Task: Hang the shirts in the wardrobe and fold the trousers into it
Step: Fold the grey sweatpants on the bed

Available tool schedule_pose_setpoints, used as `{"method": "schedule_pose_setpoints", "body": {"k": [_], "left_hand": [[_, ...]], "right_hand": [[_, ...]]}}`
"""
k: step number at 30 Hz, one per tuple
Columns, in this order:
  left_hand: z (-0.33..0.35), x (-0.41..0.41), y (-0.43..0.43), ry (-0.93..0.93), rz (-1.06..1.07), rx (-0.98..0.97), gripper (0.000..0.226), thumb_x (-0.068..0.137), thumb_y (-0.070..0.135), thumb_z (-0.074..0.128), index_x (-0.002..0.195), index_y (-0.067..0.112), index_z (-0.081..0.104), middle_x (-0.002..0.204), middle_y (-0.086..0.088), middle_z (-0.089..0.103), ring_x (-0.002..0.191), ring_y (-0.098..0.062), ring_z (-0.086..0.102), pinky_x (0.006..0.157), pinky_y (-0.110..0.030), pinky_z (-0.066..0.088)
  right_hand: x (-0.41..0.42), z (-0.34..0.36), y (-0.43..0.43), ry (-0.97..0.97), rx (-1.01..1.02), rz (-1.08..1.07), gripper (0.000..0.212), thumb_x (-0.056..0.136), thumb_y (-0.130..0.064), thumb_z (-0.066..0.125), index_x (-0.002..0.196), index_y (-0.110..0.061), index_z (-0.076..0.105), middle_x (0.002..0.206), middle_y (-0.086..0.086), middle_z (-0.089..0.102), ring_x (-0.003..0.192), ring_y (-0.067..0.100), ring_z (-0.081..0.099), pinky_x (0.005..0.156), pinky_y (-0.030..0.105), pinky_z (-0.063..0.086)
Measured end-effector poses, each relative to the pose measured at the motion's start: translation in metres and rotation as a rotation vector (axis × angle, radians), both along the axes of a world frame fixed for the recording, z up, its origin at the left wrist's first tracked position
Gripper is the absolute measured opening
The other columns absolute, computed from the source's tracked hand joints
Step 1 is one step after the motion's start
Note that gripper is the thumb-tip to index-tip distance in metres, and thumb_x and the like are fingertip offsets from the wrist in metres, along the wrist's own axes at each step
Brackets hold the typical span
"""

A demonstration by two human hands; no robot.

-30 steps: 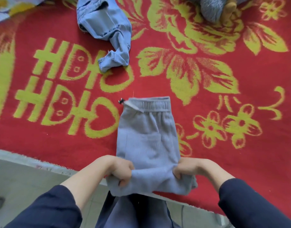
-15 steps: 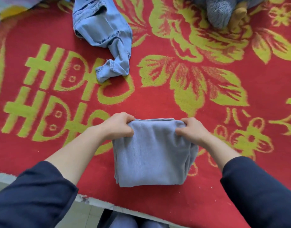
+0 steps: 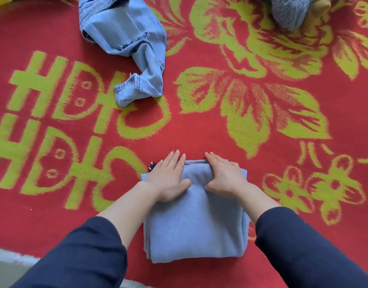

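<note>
— Where have you got the trousers?

— The grey-blue folded trousers (image 3: 195, 229) lie in a squarish bundle close to the near edge of the red blanket (image 3: 199, 132), about midway along it. My dark sleeves (image 3: 79, 256) come in on either side of them.

— And your hands?

— Both lie flat on the far end of the bundle, fingers straight, gripping nothing. My left hand (image 3: 166, 177) presses the far left corner, fingertips reaching past the cloth onto the blanket. My right hand (image 3: 224, 175) presses the far right part, its thumb just beside the left thumb. A small black drawstring tip (image 3: 152, 165) pokes out by my left hand.

— Anything else farther out?

— Pale blue jeans (image 3: 129, 38) lie crumpled near the far edge, left of centre, one leg trailing toward me, well apart from the bundle. At the far right sits a grey and tan plush toy (image 3: 289, 11), cut off by the frame.
</note>
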State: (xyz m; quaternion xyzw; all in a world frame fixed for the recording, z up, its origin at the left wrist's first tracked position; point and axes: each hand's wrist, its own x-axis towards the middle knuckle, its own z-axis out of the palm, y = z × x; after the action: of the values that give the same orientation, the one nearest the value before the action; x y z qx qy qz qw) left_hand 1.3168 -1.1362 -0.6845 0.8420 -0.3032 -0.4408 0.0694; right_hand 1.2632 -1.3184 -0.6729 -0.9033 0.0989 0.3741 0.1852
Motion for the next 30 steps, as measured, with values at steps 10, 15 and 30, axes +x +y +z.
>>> {"method": "schedule_pose_setpoints", "body": {"k": [10,15,30], "left_hand": [[0.016,-0.028,0.008,-0.214,0.087,-0.019,0.069,0.075,0.033,0.059,0.139,0.020,0.035,0.119,-0.004,0.046,0.113,-0.029,0.037,0.093,-0.041,0.030],[0.026,-0.106,0.053,-0.545,0.120,-0.226,0.045,0.053,0.027,0.065,0.097,0.023,0.056,0.092,0.006,0.053,0.092,-0.023,0.049,0.074,-0.036,0.022],[0.139,-0.337,0.183,-0.764,0.524,-0.147,0.044,0.053,0.046,0.061,0.092,0.025,0.060,0.084,0.007,0.055,0.087,-0.020,0.054,0.085,-0.037,0.025]], "right_hand": [[-0.032,0.009,0.031,-0.205,-0.282,0.133,0.036,0.067,-0.028,0.065,0.090,-0.023,0.038,0.100,0.001,0.048,0.101,0.026,0.045,0.074,0.037,0.021],[-0.113,0.014,0.061,-0.517,-0.344,0.211,0.043,0.045,-0.022,0.073,0.080,-0.018,0.050,0.078,0.001,0.050,0.074,0.028,0.049,0.063,0.035,0.015],[-0.231,0.157,0.173,-0.456,-0.129,0.921,0.024,0.073,-0.030,0.059,0.092,-0.020,0.049,0.089,-0.001,0.065,0.087,0.027,0.063,0.079,0.036,0.035]]}}
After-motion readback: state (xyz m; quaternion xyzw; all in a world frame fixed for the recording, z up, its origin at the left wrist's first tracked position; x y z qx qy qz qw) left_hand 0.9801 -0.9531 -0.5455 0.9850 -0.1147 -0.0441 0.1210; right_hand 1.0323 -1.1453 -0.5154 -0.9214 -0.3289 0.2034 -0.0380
